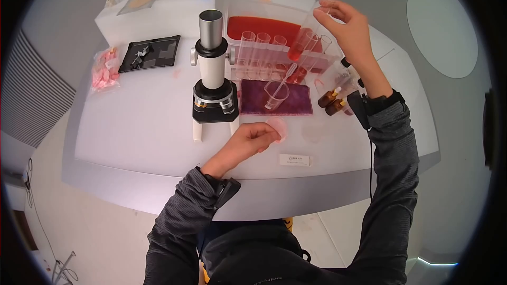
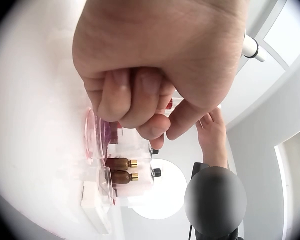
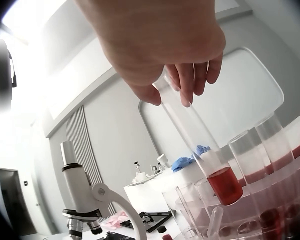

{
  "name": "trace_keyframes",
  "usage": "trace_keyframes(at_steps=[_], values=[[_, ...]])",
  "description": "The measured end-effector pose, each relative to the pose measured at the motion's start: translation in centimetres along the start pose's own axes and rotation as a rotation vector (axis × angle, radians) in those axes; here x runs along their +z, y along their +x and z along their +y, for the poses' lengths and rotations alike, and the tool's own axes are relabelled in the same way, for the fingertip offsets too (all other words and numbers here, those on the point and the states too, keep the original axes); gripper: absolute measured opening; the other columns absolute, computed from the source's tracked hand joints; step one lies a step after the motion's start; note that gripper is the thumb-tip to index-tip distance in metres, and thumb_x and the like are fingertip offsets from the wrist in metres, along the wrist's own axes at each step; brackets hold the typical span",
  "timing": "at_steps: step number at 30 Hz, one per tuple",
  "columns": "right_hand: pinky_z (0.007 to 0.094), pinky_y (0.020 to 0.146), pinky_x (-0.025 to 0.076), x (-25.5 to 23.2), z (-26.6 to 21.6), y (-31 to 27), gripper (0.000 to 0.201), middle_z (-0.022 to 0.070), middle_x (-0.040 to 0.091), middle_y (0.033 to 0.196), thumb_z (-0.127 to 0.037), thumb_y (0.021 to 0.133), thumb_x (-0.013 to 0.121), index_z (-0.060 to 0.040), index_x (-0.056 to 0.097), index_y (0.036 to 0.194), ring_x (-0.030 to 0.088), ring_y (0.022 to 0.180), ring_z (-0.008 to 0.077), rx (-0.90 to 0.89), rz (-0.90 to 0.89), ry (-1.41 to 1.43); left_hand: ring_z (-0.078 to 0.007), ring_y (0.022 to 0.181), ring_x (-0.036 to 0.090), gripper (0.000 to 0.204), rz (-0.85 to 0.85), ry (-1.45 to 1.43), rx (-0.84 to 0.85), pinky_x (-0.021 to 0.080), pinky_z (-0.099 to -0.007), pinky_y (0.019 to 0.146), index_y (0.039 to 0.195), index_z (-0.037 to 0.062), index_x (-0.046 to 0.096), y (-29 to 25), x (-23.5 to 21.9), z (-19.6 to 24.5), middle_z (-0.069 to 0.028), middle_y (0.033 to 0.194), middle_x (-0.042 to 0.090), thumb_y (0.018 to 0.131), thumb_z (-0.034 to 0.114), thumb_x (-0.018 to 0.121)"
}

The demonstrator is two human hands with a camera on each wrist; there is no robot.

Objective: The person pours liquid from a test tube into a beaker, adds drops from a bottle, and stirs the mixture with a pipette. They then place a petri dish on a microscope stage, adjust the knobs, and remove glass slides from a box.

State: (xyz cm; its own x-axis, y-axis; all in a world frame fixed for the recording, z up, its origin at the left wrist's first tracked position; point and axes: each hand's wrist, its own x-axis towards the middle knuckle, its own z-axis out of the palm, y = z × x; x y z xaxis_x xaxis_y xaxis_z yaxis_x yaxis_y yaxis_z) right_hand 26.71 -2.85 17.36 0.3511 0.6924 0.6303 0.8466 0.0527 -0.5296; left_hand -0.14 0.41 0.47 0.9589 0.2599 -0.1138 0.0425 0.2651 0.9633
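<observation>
Tabletop (image 1: pixel 137 121), tilted test tube (image 3: pixel 197 137) above, grey walls (image 1: pixel 383 13), pale floor (image 1: pixel 116 211)

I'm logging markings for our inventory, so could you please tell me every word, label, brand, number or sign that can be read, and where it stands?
No text can be read with certainty.
White box: a small emblem and dark print, too small to read.
Dark clothing: faint lettering at the picture's bottom edge, too unclear to read.
</observation>
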Motion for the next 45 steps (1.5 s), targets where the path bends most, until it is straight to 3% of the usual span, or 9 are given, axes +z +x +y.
trace_keyframes(at_steps=[4,7,10,13,19,25,31,34,45], values=[[0.0243,0.068,0.050,1.3,1.1,0.0,0.042,0.0079,0.071,0.097,-0.029,0.082,0.075,0.0002,0.068,0.111,0.065,0.081,0.0110,0.039,-0.013,0.011,-0.0037,0.062,0.041,0.019,0.002,0.000,-0.010,0.033,-0.0209,0.057,0.102,0.0007,0.067,-0.1,0.0,0.2,0.0054,0.066,0.048,0.095,0.016,0.058],[0.0275,0.086,0.048,1.7,0.6,-0.3,0.038,0.0060,0.070,0.098,-0.027,0.085,0.075,0.0004,0.067,0.109,0.063,0.086,0.0104,0.167,-0.111,0.049,-0.0017,0.059,0.039,0.021,0.001,0.020,0.017,0.029,-0.0196,0.053,0.106,-0.0005,0.066,0.0,0.0,-0.2,0.0065,0.066,0.046,0.096,0.014,0.055],[0.0247,0.066,0.050,2.6,2.2,-0.3,0.039,0.0076,0.071,0.094,-0.028,0.082,0.074,0.0007,0.067,0.108,0.064,0.076,0.0106,0.174,-0.126,0.039,-0.0018,0.059,0.039,0.021,-0.004,0.009,0.017,0.029,-0.0197,0.052,0.106,-0.0009,0.066,0.2,-0.1,-0.4,0.0065,0.066,0.046,0.096,0.014,0.055],[0.0245,0.065,0.050,2.9,2.0,-0.6,0.037,0.0074,0.071,0.093,-0.028,0.082,0.074,0.0014,0.067,0.103,0.064,0.076,0.0112,0.167,-0.156,-0.001,-0.0018,0.059,0.039,0.021,-0.008,0.006,0.019,0.029,-0.0197,0.053,0.106,-0.0010,0.066,0.2,-0.1,-0.3,0.0064,0.066,0.046,0.096,0.014,0.055],[0.0319,0.074,0.052,3.6,2.7,-1.1,0.030,0.0109,0.069,0.094,-0.028,0.080,0.075,-0.0006,0.066,0.089,0.065,0.081,0.0214,0.155,-0.176,-0.047,-0.0020,0.059,0.039,0.020,-0.013,0.008,0.018,0.029,-0.0197,0.053,0.106,-0.0008,0.066,0.1,-0.1,-0.3,0.0061,0.066,0.047,0.096,0.014,0.056],[0.0364,0.088,0.049,3.8,3.9,-0.8,0.027,0.0146,0.067,0.098,-0.026,0.078,0.076,-0.0008,0.066,0.083,0.062,0.096,0.0292,-0.067,-0.099,-0.085,-0.0021,0.059,0.039,0.020,-0.005,0.011,0.011,0.029,-0.0197,0.053,0.105,-0.0006,0.066,0.2,-0.1,-0.3,0.0062,0.066,0.047,0.096,0.015,0.056],[0.0374,0.087,0.049,3.5,4.4,-0.7,0.027,0.0147,0.067,0.097,-0.023,0.074,0.078,0.0000,0.067,0.082,0.062,0.095,0.0286,-0.031,-0.217,-0.160,-0.0022,0.059,0.039,0.020,-0.009,0.003,0.012,0.029,-0.0197,0.054,0.105,-0.0004,0.066,0.2,-0.1,-0.5,0.0062,0.066,0.046,0.096,0.014,0.056],[0.0311,0.087,0.052,3.5,5.4,-0.3,0.024,0.0132,0.060,0.115,-0.017,0.075,0.080,-0.0015,0.064,0.083,0.061,0.101,0.0228,-0.014,-0.334,-0.228,-0.0021,0.059,0.039,0.020,-0.008,0.001,0.025,0.029,-0.0195,0.054,0.105,-0.0004,0.066,0.1,0.0,-0.4,0.0063,0.066,0.046,0.096,0.014,0.056],[0.0379,0.082,0.051,4.1,6.6,0.9,0.034,0.0143,0.069,0.096,-0.025,0.068,0.083,-0.0006,0.070,0.087,0.063,0.092,0.0273,-0.010,-0.436,-0.236,-0.0020,0.059,0.039,0.021,-0.010,0.011,0.026,0.030,-0.0196,0.054,0.105,-0.0002,0.066,0.2,-0.1,-0.4,0.0064,0.066,0.046,0.096,0.015,0.056]])
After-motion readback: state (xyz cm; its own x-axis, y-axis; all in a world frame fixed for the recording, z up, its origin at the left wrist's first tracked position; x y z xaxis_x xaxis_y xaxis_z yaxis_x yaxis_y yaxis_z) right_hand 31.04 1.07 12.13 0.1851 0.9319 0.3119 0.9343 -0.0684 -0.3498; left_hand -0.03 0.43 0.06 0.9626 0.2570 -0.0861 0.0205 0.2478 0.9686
